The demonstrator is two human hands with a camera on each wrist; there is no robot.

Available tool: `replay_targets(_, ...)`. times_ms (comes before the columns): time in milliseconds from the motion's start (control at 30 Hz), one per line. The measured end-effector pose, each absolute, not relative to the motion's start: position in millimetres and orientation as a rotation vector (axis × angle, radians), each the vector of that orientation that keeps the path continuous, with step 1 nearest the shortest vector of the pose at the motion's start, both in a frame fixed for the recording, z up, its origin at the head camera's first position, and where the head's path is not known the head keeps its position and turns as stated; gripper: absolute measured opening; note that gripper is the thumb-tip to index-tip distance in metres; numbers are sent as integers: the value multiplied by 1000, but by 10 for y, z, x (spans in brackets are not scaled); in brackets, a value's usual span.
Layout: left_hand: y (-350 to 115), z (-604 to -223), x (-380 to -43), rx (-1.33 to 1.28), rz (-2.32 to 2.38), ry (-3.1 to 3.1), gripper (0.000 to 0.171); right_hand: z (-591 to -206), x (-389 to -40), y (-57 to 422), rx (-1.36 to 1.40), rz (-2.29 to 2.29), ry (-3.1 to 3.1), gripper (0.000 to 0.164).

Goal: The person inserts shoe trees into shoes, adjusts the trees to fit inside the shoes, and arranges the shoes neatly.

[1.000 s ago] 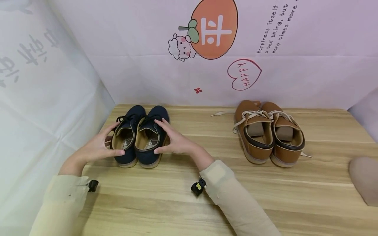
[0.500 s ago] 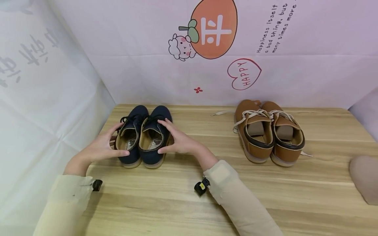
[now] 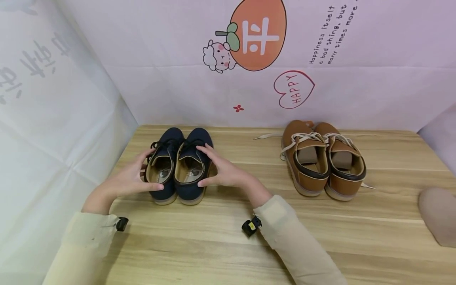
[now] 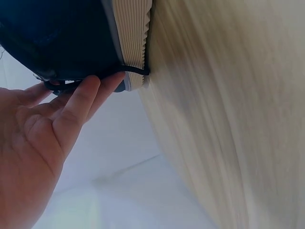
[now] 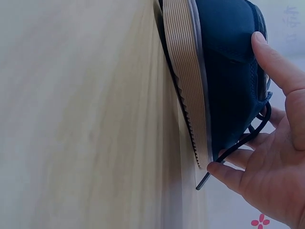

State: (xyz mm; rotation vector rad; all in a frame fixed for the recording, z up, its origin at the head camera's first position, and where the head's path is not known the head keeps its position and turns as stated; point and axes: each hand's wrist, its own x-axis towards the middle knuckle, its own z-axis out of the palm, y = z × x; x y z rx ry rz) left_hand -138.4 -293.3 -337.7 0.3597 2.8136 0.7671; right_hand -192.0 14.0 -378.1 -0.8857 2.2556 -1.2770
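A pair of navy lace-up shoes with tan soles stands side by side on the left part of the wooden table, toes to the back. My left hand [image 3: 130, 178] holds the outer side of the left navy shoe [image 3: 166, 192], thumb at its heel and fingers by the laces. On the other side, my right hand [image 3: 228, 173] holds the right navy shoe [image 3: 190, 192] the same way. In the right wrist view, the thumb lies at the collar and a black lace [image 5: 250, 137] crosses the fingers. The left wrist view shows fingertips against the sole edge [image 4: 132, 36].
Brown shoes [image 3: 310, 184] with cream laces stand at the back right of the table [image 3: 199, 245]. A rounded taupe object [image 3: 439, 215] lies at the right edge. A printed cloth [image 3: 171, 91] hangs behind, and a white cloth [image 3: 46, 130] at the left.
Both hands and the navy shoes have slid a little to the right together, the pair staying side by side. The brown shoes stay where they were.
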Motion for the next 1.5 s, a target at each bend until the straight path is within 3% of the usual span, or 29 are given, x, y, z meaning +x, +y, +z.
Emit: replay_targets(1500, -2402, -3502, -1411, 535, 780, 2797, 122, -3707, -1784, 728, -897, -1220, 2280, 101)
